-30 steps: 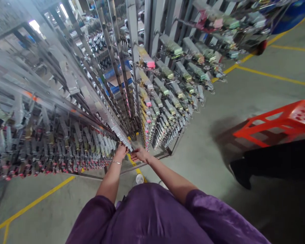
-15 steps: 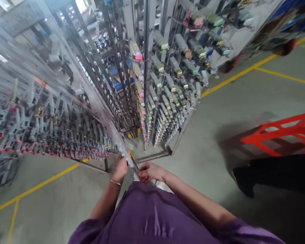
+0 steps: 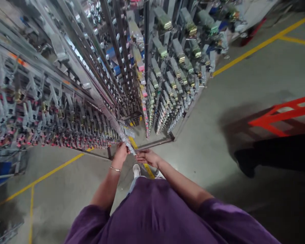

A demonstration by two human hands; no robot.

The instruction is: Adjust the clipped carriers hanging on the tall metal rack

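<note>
Standing before tall metal racks hung row on row with small clipped parts, the person works at the low end of one long rail that slants down to waist height between the left rack and the right rack. Most pegs around look filled already, so little seems left at this spot, though that is only a judgement. The left hand is closed around the rail's tip, while the right hand pinches something too small to identify just beside it.
</note>
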